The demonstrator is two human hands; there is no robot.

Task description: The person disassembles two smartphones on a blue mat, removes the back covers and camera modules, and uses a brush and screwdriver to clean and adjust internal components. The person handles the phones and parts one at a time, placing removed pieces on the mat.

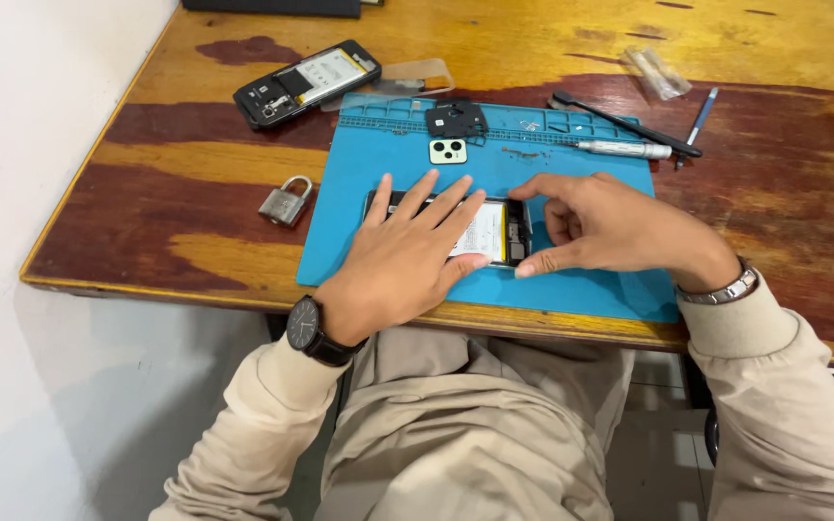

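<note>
An opened smartphone [494, 233], back cover off and its pale battery showing, lies on the blue repair mat [378, 183] near the front edge of the wooden surface [176, 193]. The left hand [405, 259] rests flat over its left half, fingers spread and open, pinning it down. The right hand [596, 232] curls at the phone's right end, at three o'clock from the left, thumb and forefinger pinching towards the frame's edge; I cannot tell whether they grip any small part.

The phone looks light, thin and stiff, and fragile with its insides bare, so I judge it best held by the outer frame rather than by the battery or boards.

There are two opened phones: the second phone [306, 83] lies off the mat at eleven o'clock. At twelve o'clock on the mat sit one black inner cover [456, 120] and one pale green camera bezel [447, 150]. At one to two o'clock lie one silver screwdriver [625, 149], one black brush [625, 123] and one blue pen-like tool [697, 125]. One padlock [286, 203] sits at nine o'clock. Each wrist wears one watch.
</note>
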